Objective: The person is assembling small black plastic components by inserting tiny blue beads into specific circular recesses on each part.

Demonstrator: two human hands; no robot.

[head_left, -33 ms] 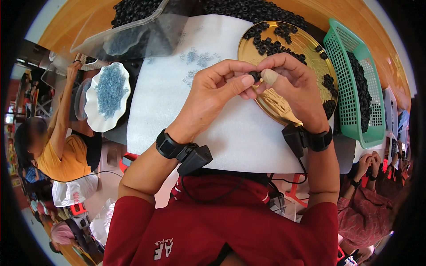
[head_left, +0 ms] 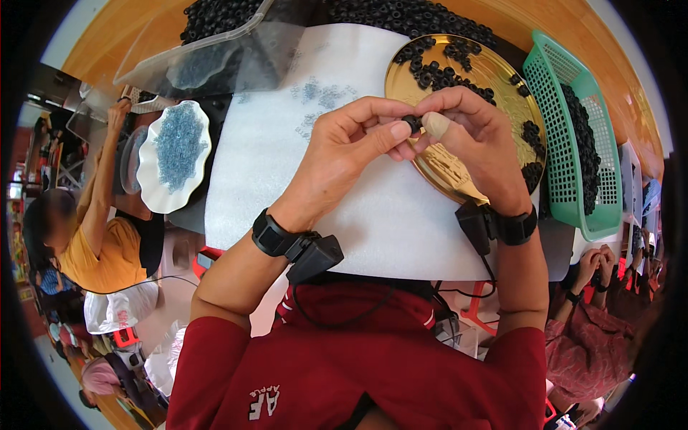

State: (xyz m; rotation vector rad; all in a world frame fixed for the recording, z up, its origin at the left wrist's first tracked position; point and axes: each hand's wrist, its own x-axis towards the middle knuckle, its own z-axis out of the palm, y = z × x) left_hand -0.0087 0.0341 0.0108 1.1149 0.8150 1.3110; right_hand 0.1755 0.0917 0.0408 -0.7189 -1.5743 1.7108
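Note:
My left hand (head_left: pixel 350 137) pinches a small black ring-shaped part (head_left: pixel 413 123) between thumb and fingers, above the white foam sheet (head_left: pixel 265 215). Meeting it from the right, my right hand (head_left: pixel 481 147) has its fingers closed, with a tan cover on the thumb against the part's side. Anything else in those right fingertips is hidden. Behind that hand, a round gold tray (head_left: pixel 398 82) carries loose black parts. Small clear pieces (head_left: pixel 322 93) lie scattered on the foam beyond my left hand.
At left stands a white scalloped dish (head_left: pixel 148 172) of small clear bluish pieces. A clear plastic bin (head_left: pixel 201 68) and heaped black parts (head_left: pixel 408 16) are at the back. On the right is a green basket (head_left: pixel 566 208) with black parts. Other people sit on both sides.

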